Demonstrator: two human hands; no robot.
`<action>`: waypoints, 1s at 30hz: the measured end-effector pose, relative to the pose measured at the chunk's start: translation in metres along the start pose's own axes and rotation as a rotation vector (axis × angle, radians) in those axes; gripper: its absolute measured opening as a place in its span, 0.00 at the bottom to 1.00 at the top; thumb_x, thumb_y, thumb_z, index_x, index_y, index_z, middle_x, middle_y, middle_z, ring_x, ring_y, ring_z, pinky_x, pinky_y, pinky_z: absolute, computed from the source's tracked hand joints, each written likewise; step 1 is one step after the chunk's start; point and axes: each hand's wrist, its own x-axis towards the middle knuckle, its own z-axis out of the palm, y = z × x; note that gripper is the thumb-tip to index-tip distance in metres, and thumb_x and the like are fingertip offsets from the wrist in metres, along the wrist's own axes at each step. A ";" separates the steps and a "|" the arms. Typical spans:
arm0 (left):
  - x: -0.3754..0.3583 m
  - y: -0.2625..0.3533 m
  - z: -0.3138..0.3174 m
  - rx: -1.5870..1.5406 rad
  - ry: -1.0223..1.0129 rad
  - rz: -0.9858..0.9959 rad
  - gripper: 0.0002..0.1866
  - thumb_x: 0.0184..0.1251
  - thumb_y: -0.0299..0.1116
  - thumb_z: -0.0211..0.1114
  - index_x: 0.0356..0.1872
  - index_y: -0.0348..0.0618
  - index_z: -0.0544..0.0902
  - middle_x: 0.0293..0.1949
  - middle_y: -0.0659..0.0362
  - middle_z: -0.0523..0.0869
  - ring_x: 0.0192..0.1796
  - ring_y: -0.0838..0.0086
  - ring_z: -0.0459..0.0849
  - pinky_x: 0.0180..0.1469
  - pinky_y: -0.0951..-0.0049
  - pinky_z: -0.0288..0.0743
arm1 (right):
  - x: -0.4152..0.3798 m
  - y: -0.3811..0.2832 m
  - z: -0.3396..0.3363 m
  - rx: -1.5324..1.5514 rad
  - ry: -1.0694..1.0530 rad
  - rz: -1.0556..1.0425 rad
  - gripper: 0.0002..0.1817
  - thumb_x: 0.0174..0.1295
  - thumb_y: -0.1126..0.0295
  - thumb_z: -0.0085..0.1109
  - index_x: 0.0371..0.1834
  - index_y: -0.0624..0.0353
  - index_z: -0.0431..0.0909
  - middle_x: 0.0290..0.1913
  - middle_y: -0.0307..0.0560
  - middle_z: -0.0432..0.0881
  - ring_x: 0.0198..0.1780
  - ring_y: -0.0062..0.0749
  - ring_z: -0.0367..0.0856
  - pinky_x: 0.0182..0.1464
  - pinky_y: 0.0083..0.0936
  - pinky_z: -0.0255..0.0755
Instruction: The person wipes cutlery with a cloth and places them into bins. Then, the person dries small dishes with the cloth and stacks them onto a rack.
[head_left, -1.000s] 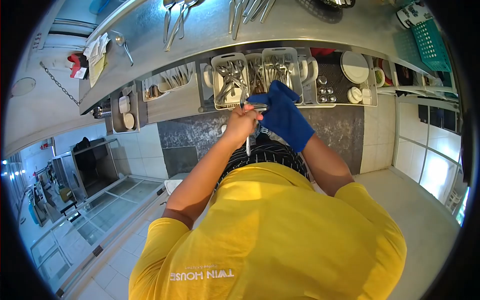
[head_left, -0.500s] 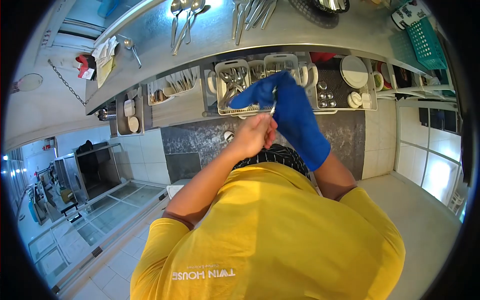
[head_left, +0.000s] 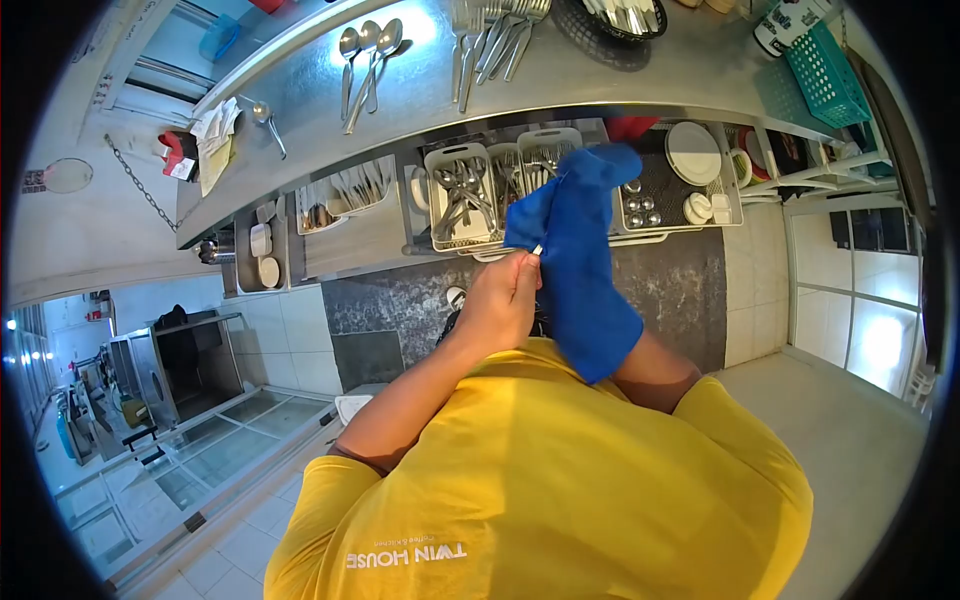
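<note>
- The left hand (head_left: 506, 305) is near the centre, its thumb and fingers pinching a slim, silvery metal piece of cutlery (head_left: 538, 251).
- Only a short, bright sliver of that cutlery shows, just above the thumb; the rest is hidden, so its type cannot be told.
- A soft, matte, bright blue cloth (head_left: 585, 285) hangs in loose folds at one o'clock from the left hand, touching the cutlery.
- The cloth covers the right hand entirely; whether it is spread or gripping cannot be told.
- At eleven o'clock from the left hand, a pale plastic bin (head_left: 460, 152) with rounded corners holds a jumble of shiny spoons (head_left: 465, 190).
- At twelve, a second pale bin (head_left: 550, 133) holds metal forks; the cloth hides its lower part.
- Beyond, the smooth steel surface (head_left: 425, 85) carries three round-bowled spoons (head_left: 369, 82) at eleven and a fan of forks (head_left: 500, 48) at twelve.
- Between twelve and one, a black basket (head_left: 612, 38) is cut off by the top edge.
- At two, a teal plastic basket (head_left: 828, 85) has perforated walls.
- Also near two, white round plates (head_left: 693, 153) lie stacked in a drawer beside small, rounded metal pieces (head_left: 641, 212) too small to identify.
</note>
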 end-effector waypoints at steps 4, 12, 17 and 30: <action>-0.003 0.003 -0.001 0.039 -0.023 -0.016 0.19 0.83 0.39 0.52 0.32 0.37 0.79 0.24 0.48 0.80 0.30 0.55 0.82 0.37 0.57 0.74 | -0.006 -0.022 0.000 0.085 -0.113 0.163 0.16 0.82 0.52 0.45 0.48 0.51 0.73 0.43 0.39 0.76 0.42 0.23 0.76 0.39 0.27 0.76; 0.024 -0.042 0.006 0.127 -0.031 -0.003 0.17 0.85 0.39 0.52 0.38 0.37 0.81 0.29 0.50 0.85 0.30 0.63 0.82 0.38 0.64 0.76 | -0.009 0.031 0.012 0.316 0.079 0.106 0.12 0.80 0.64 0.45 0.62 0.48 0.68 0.41 0.40 0.77 0.32 0.22 0.73 0.33 0.22 0.75; 0.014 -0.051 -0.006 -0.306 -0.340 -0.206 0.12 0.83 0.34 0.54 0.54 0.36 0.79 0.37 0.57 0.89 0.32 0.75 0.84 0.39 0.73 0.79 | -0.012 0.026 -0.017 0.287 -0.131 0.488 0.16 0.81 0.52 0.49 0.57 0.50 0.71 0.28 0.42 0.76 0.20 0.25 0.72 0.23 0.24 0.72; 0.063 -0.126 0.012 0.504 0.099 -0.292 0.30 0.51 0.53 0.86 0.40 0.40 0.81 0.29 0.56 0.88 0.31 0.64 0.88 0.39 0.65 0.82 | -0.004 0.120 -0.024 0.463 0.020 0.720 0.13 0.74 0.60 0.54 0.48 0.58 0.81 0.36 0.44 0.83 0.38 0.32 0.84 0.41 0.27 0.77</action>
